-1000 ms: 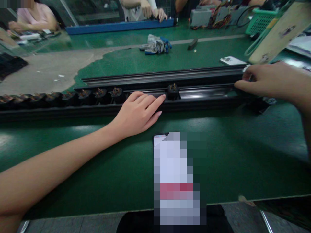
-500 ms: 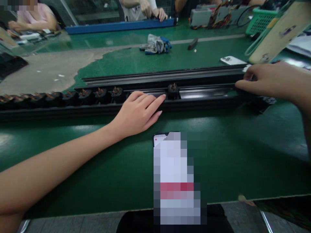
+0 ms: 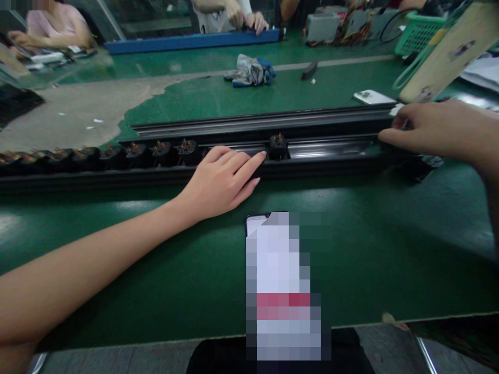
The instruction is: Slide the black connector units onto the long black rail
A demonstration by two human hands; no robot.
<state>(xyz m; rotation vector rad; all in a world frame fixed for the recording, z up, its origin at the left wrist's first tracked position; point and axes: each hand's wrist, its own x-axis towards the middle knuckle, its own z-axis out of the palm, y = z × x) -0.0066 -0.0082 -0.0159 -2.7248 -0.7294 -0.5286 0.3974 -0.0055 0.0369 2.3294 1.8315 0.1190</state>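
Observation:
A long black channel rail (image 3: pixel 331 165) lies across the table, its inside metallic. Several black socket modules (image 3: pixel 136 154) with copper-coloured pins sit in a row along its left part. One more black socket module (image 3: pixel 278 146) stands apart, just beyond my left fingertips. My left hand (image 3: pixel 226 179) lies over the rail's front wall, fingers stretched and holding nothing. At the rail's right end, my right hand (image 3: pixel 436 127) has its fingers curled beside the thumb; what is between them is hidden. A second dark profile (image 3: pixel 265 121) lies behind the rail.
A phone (image 3: pixel 253 224), mostly blurred out, lies in front of me on the green table (image 3: pixel 156 280). Further back are work gloves (image 3: pixel 251 71), a white phone (image 3: pixel 374 97), a green basket (image 3: pixel 419 35) and a blue bar (image 3: pixel 195 41) under another person's hands.
My two hands and the rail stay in place. At the far left, another person's hands have shifted slightly.

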